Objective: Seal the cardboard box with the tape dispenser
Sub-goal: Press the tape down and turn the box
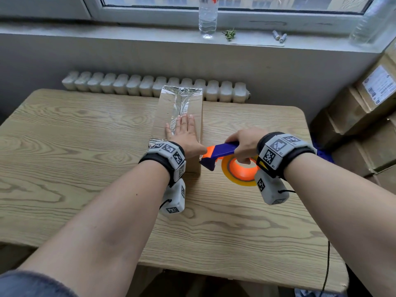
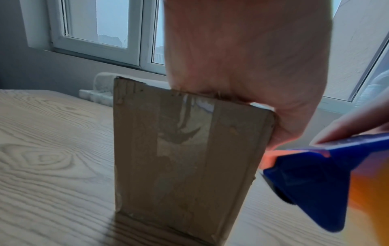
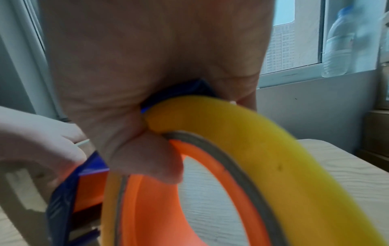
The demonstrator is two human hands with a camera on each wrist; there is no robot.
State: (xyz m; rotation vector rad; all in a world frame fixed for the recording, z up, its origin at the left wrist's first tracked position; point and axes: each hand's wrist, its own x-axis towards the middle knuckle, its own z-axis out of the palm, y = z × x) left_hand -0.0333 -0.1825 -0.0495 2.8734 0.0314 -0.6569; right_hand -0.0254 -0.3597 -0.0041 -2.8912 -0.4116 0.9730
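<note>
Two hands: left hand (image 1: 184, 133) fingers flat on cardboard box (image 1: 194, 106); right hand (image 1: 246, 144) fingers gripping tape dispenser (image 1: 222, 152)

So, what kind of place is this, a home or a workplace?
Probably a small packing or storage corner of a flat or office, not a factory. A wooden table stands by a window with a radiator under it, and stacked cardboard cartons with shipping labels sit at the right.

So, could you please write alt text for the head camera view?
A left hand presses flat on a taped cardboard box on a wooden table, while the right hand grips a blue-and-orange tape dispenser at the box's near right corner.
</note>
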